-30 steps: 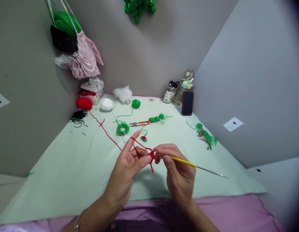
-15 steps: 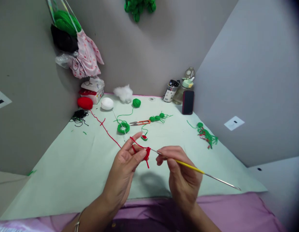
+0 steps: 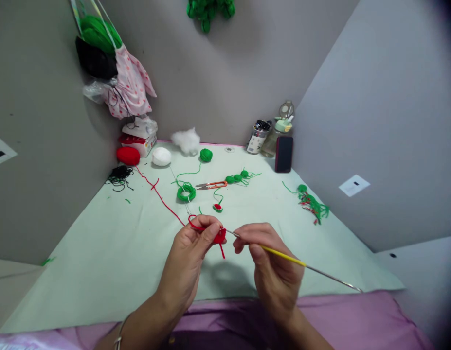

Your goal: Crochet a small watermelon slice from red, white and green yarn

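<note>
Between thumb and fingers, my left hand [image 3: 189,250] pinches a small red crochet piece [image 3: 220,236] with a short tail hanging below it. Red yarn [image 3: 163,201] runs from that hand back to a red ball of yarn [image 3: 128,155] at the far left. My right hand [image 3: 274,265] is closed around a crochet hook [image 3: 285,255] with a yellow grip and metal ends. The hook's left end meets the edge of the red piece; whether it is inside a stitch is too small to tell.
Beyond my hands lie a green yarn coil [image 3: 186,192], orange snips [image 3: 212,185] and a small red-and-green piece [image 3: 218,207]. A white yarn ball [image 3: 161,156], stuffing [image 3: 187,141] and a green ball [image 3: 206,155] sit farther back. A phone [image 3: 283,154] leans at right.
My left index finger, raised before, has curled down, and the yarn over it now hangs in a loose loop. The red piece and the hook have dropped slightly.
</note>
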The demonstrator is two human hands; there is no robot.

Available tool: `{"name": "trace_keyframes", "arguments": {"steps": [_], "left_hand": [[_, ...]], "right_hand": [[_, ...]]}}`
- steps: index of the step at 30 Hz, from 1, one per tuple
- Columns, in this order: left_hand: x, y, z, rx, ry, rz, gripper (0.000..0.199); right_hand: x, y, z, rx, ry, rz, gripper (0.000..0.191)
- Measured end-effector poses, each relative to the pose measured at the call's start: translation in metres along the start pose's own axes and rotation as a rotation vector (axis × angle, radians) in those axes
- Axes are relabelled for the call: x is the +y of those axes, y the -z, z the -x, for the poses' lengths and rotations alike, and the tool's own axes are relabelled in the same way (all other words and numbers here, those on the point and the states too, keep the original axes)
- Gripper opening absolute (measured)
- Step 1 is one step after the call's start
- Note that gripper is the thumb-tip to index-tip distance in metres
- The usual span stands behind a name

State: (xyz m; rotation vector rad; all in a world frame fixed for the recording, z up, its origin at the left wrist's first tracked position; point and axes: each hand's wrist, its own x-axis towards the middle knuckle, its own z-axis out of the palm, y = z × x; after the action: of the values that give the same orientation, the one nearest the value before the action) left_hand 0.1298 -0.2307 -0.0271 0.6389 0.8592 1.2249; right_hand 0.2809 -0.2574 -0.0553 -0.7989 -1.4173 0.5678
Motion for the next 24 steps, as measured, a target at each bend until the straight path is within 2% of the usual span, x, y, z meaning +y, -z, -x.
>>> {"name": "trace_keyframes", "arguments": {"steps": [3, 12, 20, 24], "left_hand": [[0.001, -0.001, 0.000, 0.016, -0.007, 0.007, 0.036], [0.002, -0.001, 0.003, -0.039, 0.076, 0.072, 0.036], [0.001, -0.004, 0.003, -0.038, 0.128, 0.161, 0.035], [-0.001, -0.004, 0.002, -0.026, 0.129, 0.189, 0.035]], "right_hand": [[-0.001, 0.000, 0.002, -0.006, 0.008, 0.012, 0.030], [0.000, 0.001, 0.001, 0.001, 0.003, -0.026, 0.029], [0.002, -0.005, 0.012, 0.040, 0.165, 0.126, 0.038], [0.001, -0.004, 0.009, 0.015, 0.156, 0.146, 0.038]]}}
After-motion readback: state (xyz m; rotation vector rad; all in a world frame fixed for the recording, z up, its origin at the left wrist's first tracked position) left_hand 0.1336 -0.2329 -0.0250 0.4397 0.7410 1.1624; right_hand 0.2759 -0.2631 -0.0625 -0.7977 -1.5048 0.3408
